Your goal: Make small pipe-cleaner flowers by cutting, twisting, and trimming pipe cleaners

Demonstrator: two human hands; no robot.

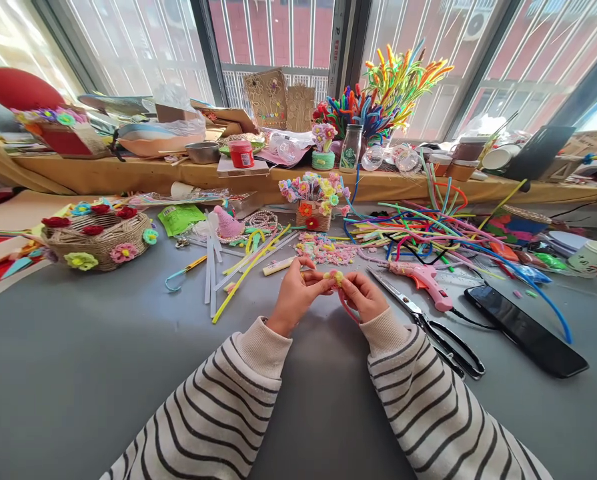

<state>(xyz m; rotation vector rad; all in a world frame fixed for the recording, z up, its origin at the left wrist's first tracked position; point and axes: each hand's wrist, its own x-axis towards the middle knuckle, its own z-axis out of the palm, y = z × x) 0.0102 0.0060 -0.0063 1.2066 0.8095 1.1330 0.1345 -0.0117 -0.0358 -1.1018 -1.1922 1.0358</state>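
Observation:
Above the grey table, my left hand (296,293) and my right hand (367,295) meet, fingertips pinched on a small yellow and pink pipe cleaner flower (335,277). A pink pipe cleaner (347,309) hangs in a curve from it beside my right fingers. The fingertips partly cover the flower. Just beyond my hands lies a pile of small pastel fuzzy pieces (325,249). To the left of them is a cream-coloured stick (279,267). Scissors (418,313) with black handles lie to the right of my right hand, next to a pink glue gun (423,283).
A black phone (525,330) lies at right. Loose coloured pipe cleaners (418,230) are heaped behind the glue gun. Clear glue sticks (211,270) and a yellow pipe cleaner (251,275) lie left. Farther left stands a woven basket (98,247); a flower pot (313,215) stands behind.

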